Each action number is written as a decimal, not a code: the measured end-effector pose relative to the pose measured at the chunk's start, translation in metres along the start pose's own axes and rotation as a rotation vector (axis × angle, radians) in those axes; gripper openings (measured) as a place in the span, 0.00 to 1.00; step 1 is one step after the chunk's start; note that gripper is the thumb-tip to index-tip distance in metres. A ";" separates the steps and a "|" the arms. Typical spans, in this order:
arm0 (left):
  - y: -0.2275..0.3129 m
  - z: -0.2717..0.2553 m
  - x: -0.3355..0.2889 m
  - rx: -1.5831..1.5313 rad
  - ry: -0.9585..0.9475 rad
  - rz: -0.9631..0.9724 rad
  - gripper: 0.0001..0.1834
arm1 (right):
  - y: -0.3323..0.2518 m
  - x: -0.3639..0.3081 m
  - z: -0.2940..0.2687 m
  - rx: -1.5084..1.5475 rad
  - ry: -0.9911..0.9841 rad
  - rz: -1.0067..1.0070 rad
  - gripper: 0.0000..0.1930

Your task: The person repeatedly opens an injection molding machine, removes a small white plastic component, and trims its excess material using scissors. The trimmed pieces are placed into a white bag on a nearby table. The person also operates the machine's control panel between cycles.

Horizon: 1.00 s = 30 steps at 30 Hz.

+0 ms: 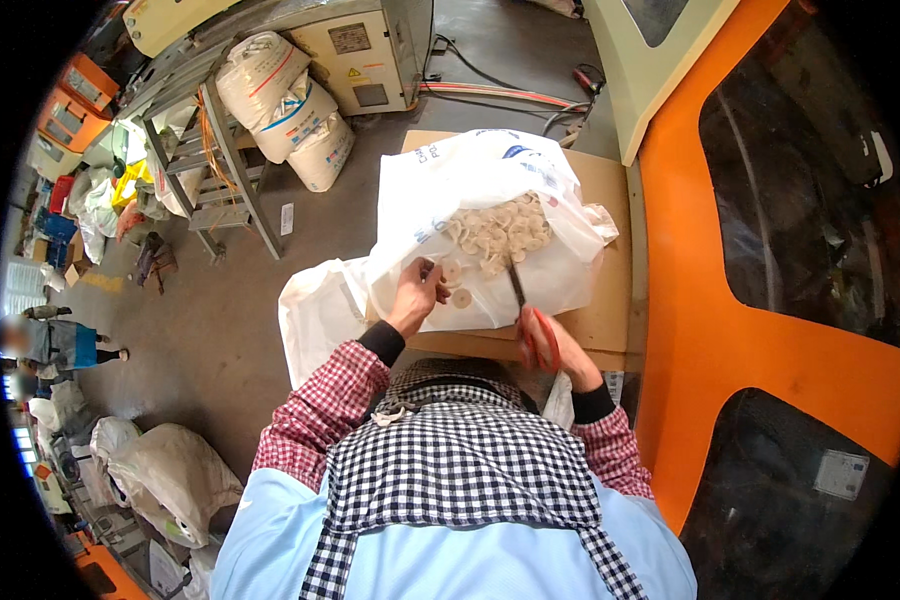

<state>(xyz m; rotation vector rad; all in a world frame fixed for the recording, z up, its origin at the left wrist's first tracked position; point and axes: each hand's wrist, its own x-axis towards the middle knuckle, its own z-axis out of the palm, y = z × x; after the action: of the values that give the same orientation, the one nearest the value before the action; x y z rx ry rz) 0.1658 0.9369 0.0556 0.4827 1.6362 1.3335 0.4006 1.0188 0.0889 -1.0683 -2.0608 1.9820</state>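
Note:
A white plastic bag [450,185] lies opened out in front of me, with a heap of cream-coloured, round plastic pieces [500,230] on it. My right hand [548,342] grips a pair of red-handled scissors [517,288]; their dark blades point away from me and reach the near edge of the heap. To the left, my left hand [417,298] is over the bag with its fingers curled together. Whatever its fingertips hold is too small to make out. Close to them a loose round disc [461,298] lies on the bag.
Cardboard [610,255] lies under the bag. An orange machine [680,380] with dark windows stands close on my right. Beyond on the left are stacked white sacks [288,110] and a metal step ladder [215,160]. Cables [500,92] run across the floor. A person [60,343] is far left.

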 end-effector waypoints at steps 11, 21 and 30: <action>-0.028 0.027 -0.038 -0.527 0.059 0.005 0.10 | -0.005 -0.033 0.036 0.140 -0.145 0.188 0.33; -0.023 0.041 -0.049 -0.658 0.034 0.023 0.08 | -0.006 -0.031 0.030 0.239 -0.144 0.207 0.32; -0.017 0.043 -0.054 -0.667 0.035 0.033 0.08 | -0.013 -0.029 0.035 0.272 -0.088 0.126 0.33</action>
<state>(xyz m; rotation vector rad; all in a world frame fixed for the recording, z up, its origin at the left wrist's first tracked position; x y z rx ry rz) 0.2329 0.9127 0.0638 0.0824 1.1121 1.8082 0.3989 0.9753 0.1063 -1.0958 -1.7315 2.3254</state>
